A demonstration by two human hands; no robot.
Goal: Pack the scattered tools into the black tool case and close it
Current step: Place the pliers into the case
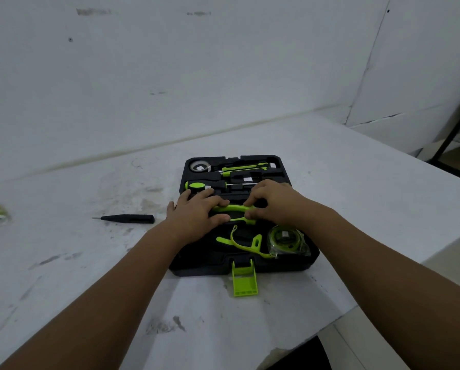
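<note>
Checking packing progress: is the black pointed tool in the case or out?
Out. The black pointed tool lies on the table, left of the tool case, apart from it.

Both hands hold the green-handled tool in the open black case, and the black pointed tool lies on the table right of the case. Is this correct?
One detail is wrong: the head view shows the black pointed tool on the table left of the case, not right. The left hand and right hand do hold the green-handled tool in the open case.
</note>
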